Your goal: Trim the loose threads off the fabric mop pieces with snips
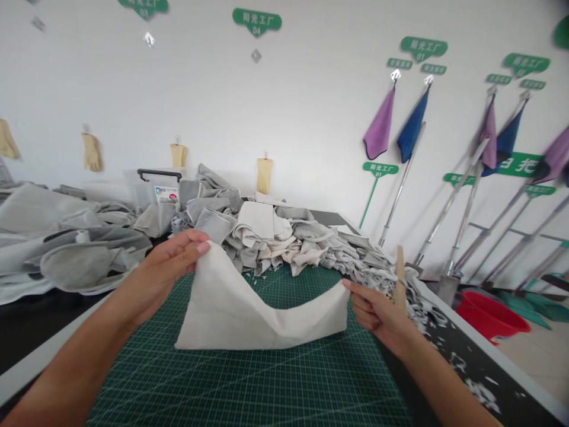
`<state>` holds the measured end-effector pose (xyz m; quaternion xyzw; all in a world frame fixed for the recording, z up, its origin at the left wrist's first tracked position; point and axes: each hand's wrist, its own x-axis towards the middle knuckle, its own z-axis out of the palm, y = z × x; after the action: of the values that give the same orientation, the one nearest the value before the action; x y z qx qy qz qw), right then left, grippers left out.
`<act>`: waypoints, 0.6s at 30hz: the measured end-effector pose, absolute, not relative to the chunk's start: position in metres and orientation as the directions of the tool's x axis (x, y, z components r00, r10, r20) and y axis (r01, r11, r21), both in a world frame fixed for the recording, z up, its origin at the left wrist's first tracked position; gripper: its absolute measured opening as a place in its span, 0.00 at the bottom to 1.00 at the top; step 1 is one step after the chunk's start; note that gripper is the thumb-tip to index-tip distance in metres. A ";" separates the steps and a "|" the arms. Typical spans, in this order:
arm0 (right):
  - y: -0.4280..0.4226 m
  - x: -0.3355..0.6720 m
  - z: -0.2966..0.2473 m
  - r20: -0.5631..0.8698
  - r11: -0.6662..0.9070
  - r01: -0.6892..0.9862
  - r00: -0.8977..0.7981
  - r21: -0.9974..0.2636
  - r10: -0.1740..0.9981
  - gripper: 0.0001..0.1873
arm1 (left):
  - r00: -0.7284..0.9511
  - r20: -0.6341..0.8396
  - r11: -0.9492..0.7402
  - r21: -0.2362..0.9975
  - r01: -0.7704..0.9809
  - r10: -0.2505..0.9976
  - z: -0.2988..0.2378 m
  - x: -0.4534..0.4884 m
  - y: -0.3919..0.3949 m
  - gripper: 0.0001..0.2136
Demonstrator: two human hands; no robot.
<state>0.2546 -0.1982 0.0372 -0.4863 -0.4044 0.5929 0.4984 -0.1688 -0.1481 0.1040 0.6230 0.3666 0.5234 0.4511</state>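
My left hand (171, 264) pinches one top corner of an off-white cloth piece (231, 314), and my right hand (371, 314) pinches the opposite end. The cloth hangs in a sagging arch, its lower edge resting on a green cutting mat (235, 391) with a printed grid. Behind the cloth lies a heap of grey and cream fabric pieces (262, 237). A flat wooden stick (400, 279) stands just beyond my right hand, apparently not held.
Grey fabric sheets (66, 249) lie to the left. A plastic storage box (155, 187) stands behind them. Fabric scraps litter a dark table edge (471, 356) on the right. A red basin (491, 314), mops (411, 124) and yellow gloves (91, 152) sit beyond, against the wall.
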 end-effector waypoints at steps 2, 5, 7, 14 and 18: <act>-0.199 0.252 0.041 -0.190 -0.195 -0.167 -0.042 -0.967 0.981 0.32 | 0.197 0.322 -0.328 0.945 -0.003 0.926 0.107 -0.167 -0.149 0.10; -0.200 0.249 0.049 -0.135 -0.132 -0.113 0.023 -0.985 0.991 0.31 | 0.164 0.334 -0.343 0.939 0.031 0.928 0.111 -0.168 -0.148 0.12; -0.199 0.249 0.057 -0.071 -0.060 -0.093 0.123 -0.994 0.990 0.31 | 0.105 0.363 -0.371 0.927 0.060 0.926 0.115 -0.171 -0.145 0.15; -0.200 0.256 0.099 0.220 0.245 -0.017 0.377 -0.969 0.899 0.20 | -0.093 0.557 -0.543 0.828 0.139 0.825 0.131 -0.172 -0.146 0.15; -0.206 0.251 0.130 0.390 0.425 0.041 0.487 -0.904 0.781 0.15 | -0.244 0.675 -0.653 0.737 0.175 0.696 0.139 -0.167 -0.152 0.14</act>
<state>0.2512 -0.2062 0.1296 -0.4708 -0.4369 0.2562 0.7224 -0.1673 -0.1522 0.1391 0.5855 0.3720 0.6956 0.1871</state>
